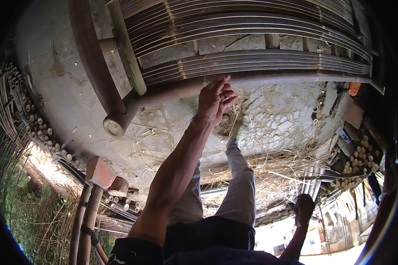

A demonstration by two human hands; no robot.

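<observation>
A bamboo bench (pixel 252 62) with a slatted seat spans the top of the view. My left hand (pixel 216 99) is raised in front of its thick front rail (pixel 177 90), overlapping the rail in the picture; I cannot tell whether they touch. Its fingers are curled inward, and anything between them is too small to make out. Low on the right, in shadow, my right hand (pixel 304 207) hangs away from the bench. It looks balled up, with its fingers hidden in the dark. A brown bamboo arm piece (pixel 95 57) and a greener pole (pixel 127 48) rise at the bench's left end.
Dry shavings and strips (pixel 278 170) litter the ground around my legs (pixel 236 185). Cut bamboo poles lie stacked at the left (pixel 40 128) and right (pixel 362 154). A reddish block (pixel 100 172) sits atop upright poles at lower left. An orange object (pixel 354 88) lies near the bench's right end.
</observation>
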